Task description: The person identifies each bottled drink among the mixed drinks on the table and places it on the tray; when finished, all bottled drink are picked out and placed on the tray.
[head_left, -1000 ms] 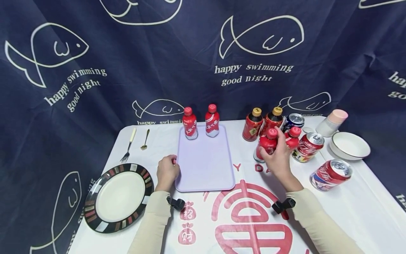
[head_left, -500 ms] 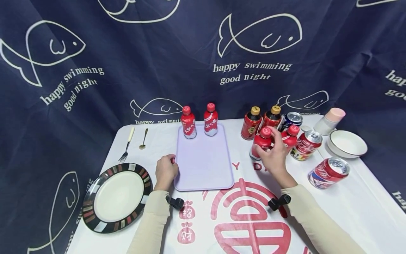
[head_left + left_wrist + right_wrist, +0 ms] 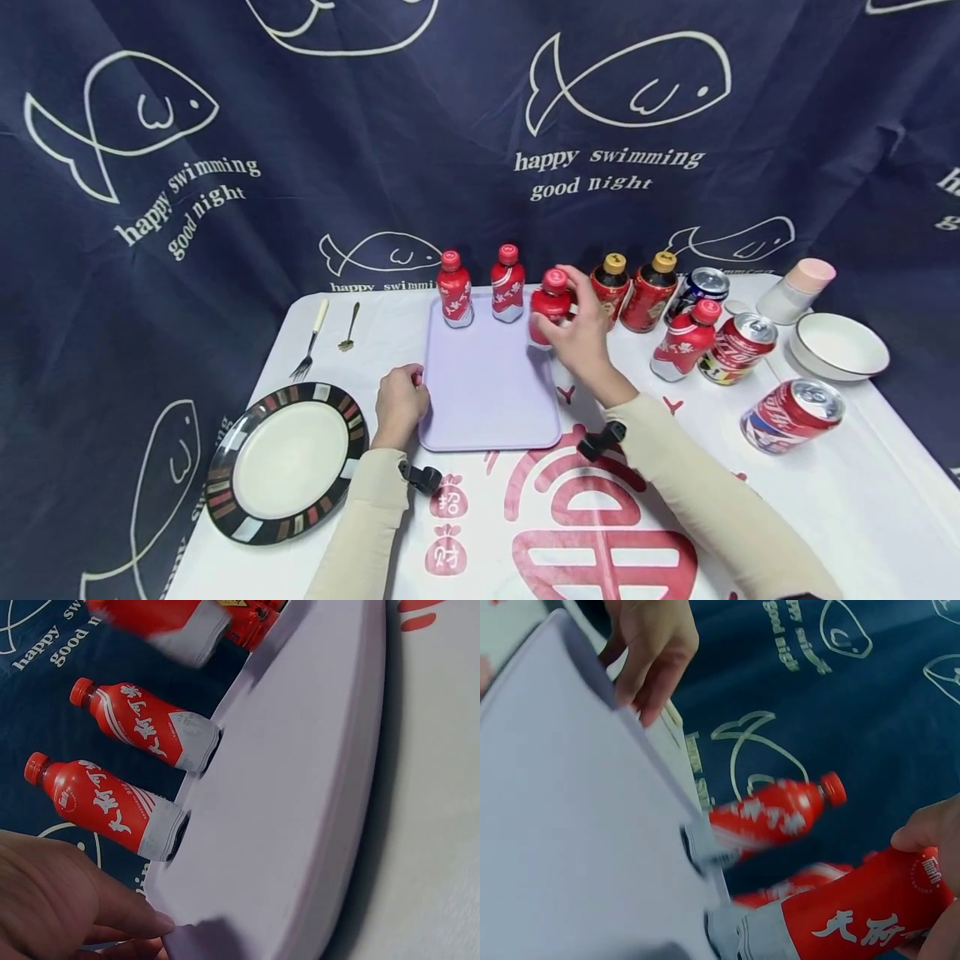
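My right hand [image 3: 583, 335] grips the upper part of a red drink bottle [image 3: 549, 307] and carries it above the right edge of the lilac tray [image 3: 491, 400]. Blurred, this bottle also enters the top of the left wrist view. Two matching red bottles stand upright side by side at the tray's back edge, a left one [image 3: 455, 292] and a right one [image 3: 507, 285]. At the tray's left side my left hand [image 3: 401, 404] pinches the rim, its thumb on top in the left wrist view. A further red bottle [image 3: 682, 340] stands on the table to the right.
Gold-capped dark bottles [image 3: 649, 292], a blue can [image 3: 701, 285], red cans [image 3: 792, 412], a pink-and-white cup-like item [image 3: 798, 287] and a white bowl [image 3: 840, 343] crowd the right side. A dark-rimmed plate [image 3: 287, 392], fork [image 3: 310, 346] and small spoon [image 3: 349, 329] lie left.
My right hand has lifted the red bottle from the group on the right and brought it left to the tray. My left hand stays at the tray's rim.
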The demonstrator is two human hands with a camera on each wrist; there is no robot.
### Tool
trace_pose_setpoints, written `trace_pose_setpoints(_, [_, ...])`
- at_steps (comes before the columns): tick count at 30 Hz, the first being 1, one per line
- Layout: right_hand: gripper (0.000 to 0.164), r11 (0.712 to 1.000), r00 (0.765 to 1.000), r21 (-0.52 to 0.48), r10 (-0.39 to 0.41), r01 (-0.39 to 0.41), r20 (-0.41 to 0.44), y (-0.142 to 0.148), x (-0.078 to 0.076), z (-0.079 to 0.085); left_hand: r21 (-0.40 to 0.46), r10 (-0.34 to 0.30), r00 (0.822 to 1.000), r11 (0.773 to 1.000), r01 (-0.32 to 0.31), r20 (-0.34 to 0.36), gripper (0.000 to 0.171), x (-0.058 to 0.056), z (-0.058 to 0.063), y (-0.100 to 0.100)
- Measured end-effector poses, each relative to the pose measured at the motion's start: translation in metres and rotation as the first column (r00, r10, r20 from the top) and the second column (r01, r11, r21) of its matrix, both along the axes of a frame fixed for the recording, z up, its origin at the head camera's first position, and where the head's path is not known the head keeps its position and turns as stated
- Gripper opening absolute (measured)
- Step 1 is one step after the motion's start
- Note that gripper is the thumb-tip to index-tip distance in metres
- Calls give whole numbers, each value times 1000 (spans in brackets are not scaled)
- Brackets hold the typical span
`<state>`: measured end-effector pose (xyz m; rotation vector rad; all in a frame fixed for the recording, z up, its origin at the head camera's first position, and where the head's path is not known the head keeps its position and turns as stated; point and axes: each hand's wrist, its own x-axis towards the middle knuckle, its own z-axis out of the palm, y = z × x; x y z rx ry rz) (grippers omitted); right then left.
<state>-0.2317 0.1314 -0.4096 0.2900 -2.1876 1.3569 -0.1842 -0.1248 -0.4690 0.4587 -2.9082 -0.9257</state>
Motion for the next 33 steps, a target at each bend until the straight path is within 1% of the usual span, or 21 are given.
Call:
trace_pose_setpoints(6, [71,996,996,-12,91,-91,-4,-44,-21,-2,-2,-14,1000,1000,14,-17,35,-2,2,0])
trace_pose_setpoints(10, [70,993,993,5,119,-118,-7,-68,-32,-8,-24,-33,999,999,32,-39,34,-3,4,0])
trace_pose_setpoints(13, [70,990,991,21,137,-136,-6,-82,-37,-13,-43,-42,998,998,40,-41,32,-2,4,0])
trace_pose_setpoints(18, [69,984,984,32,176,-176,9,-102,-38,-19,-52,-43,999,998,41,-30,33,0,3,-3])
trace_pose_setpoints(22, [70,981,982,46,188,-189,22,-110,-35,-26,-51,-41,999,998,39,-30,34,1,1,-3])
trace_pose_setpoints(27, [69,980,982,68,184,-186,43,-115,-34,-32,-53,-39,999,998,37,-28,34,2,0,-3])
trace_pose_setpoints(33, [69,982,984,78,170,-173,47,-116,-35,-30,-56,-40,999,998,38,-30,34,0,1,-3])
